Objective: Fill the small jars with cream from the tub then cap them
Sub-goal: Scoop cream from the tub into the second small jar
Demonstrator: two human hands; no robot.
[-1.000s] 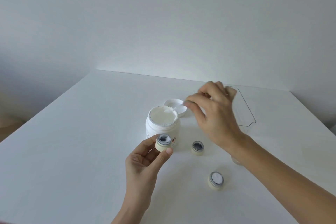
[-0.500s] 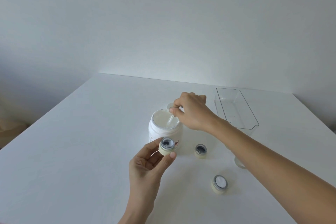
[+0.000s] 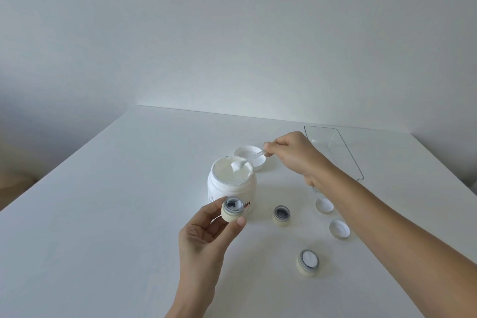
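Right hand [image 3: 291, 155] pinches the spatula [image 3: 247, 161], its loaded tip over the tub [image 3: 231, 183]. Left hand [image 3: 206, 237] grips a small jar [image 3: 232, 209] just in front of the tub, mouth up.

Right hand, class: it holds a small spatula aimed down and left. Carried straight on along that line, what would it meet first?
Most likely the cream in the open tub; the right hand has the spatula tip there already.

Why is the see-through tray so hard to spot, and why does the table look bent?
In the head view, the clear tray shows only as a thin dark outline with faint glints against the white table; the light is soft and even, so shadows under the tub and jars are pale; the wide lens spreads the table's edges outward; nothing looks badly blurred.
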